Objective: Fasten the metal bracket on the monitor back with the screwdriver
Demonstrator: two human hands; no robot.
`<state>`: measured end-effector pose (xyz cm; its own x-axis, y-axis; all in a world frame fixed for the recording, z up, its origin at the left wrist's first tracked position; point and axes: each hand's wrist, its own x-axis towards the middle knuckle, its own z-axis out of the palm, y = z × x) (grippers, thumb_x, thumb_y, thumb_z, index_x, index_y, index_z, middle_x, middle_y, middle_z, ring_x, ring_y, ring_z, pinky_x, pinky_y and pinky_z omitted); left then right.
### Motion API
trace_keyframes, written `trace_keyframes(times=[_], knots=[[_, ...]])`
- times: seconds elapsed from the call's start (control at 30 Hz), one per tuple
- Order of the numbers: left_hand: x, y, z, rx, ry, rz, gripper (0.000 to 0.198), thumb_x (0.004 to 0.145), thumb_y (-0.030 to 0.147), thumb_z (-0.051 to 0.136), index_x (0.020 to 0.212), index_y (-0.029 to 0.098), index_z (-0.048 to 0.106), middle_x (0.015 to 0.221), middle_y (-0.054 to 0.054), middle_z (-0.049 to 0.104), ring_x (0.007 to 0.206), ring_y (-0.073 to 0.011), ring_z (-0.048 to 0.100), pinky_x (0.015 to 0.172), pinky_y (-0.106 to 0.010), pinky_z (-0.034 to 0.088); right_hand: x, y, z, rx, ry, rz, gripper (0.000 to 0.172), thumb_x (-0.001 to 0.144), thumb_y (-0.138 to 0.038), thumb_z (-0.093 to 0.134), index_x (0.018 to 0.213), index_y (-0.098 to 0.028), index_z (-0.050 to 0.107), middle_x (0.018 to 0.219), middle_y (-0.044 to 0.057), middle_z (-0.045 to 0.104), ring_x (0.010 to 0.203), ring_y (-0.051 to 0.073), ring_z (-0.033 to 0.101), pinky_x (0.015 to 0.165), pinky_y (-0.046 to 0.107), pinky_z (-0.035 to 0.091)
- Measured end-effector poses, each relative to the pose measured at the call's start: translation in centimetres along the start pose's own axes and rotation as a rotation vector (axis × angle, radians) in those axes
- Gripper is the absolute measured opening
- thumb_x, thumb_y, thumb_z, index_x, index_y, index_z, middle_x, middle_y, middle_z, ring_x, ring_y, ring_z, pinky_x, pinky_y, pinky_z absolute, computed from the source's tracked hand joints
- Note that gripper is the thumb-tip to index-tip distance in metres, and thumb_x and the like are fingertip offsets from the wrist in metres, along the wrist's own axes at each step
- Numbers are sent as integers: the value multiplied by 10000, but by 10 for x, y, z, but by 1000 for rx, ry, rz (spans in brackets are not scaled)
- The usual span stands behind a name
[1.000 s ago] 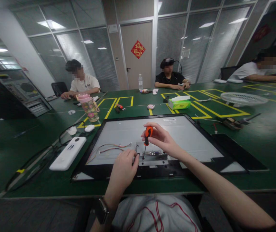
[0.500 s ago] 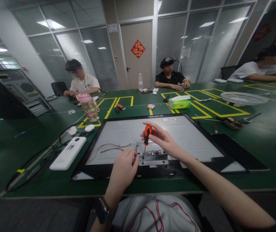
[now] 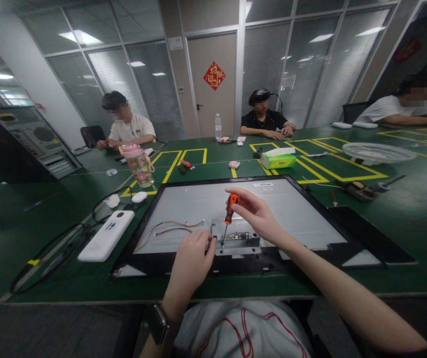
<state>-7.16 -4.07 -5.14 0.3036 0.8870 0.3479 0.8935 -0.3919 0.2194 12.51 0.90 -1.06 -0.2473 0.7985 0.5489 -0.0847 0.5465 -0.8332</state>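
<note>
My right hand is closed round the orange and black handle of a screwdriver. The screwdriver leans a little to the right, its tip down at the edge of a metal bracket. A small circuit board with connectors sits in the bracket. The bracket lies on the grey back of a flat display panel with a black frame. My left hand rests at the bracket's left end, fingers bent together; what they pinch, if anything, is hidden. Thin coloured wires run left of that hand.
Left of the panel lie a white power bank, black cables and a pink-lidded bottle. A green tissue pack stands behind it; a black slab lies right. A computer case stands far left. Several people sit around the table.
The screwdriver's handle has tilted slightly to the right with my right hand, while its tip stays at the bracket. My left hand is nearly unmoved.
</note>
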Motion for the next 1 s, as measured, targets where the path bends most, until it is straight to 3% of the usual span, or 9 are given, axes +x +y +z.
trace_keyframes(times=[0.17,0.37,0.5,1.0], knots=[[1,0,0,-6,-7,0,157,943,225,475,814,195,558,806,-21,619,744,-198,578,688,-311,403,0,-3,0,-37,23,-3,321,878,-293,622,1197,-260,638,981,28,648,808,145,587,783,309,516],[1,-1,2,-4,12,13,154,942,218,469,821,192,558,807,-25,620,750,-196,578,698,-312,409,-1,-3,-1,15,-16,-6,362,945,-331,516,1293,-269,596,1051,55,662,950,184,620,932,392,479],[1,0,0,0,18,16,165,941,216,464,808,191,559,801,-25,618,738,-189,574,686,-306,408,0,-1,-1,110,-39,6,362,947,-333,520,1294,-264,593,1029,58,674,951,190,641,911,401,504],[1,2,-2,-1,9,3,157,935,211,479,805,190,564,796,-22,622,743,-188,587,689,-298,417,0,0,-2,135,-33,20,296,937,-317,554,1217,-274,640,1016,51,696,952,185,664,895,387,526]])
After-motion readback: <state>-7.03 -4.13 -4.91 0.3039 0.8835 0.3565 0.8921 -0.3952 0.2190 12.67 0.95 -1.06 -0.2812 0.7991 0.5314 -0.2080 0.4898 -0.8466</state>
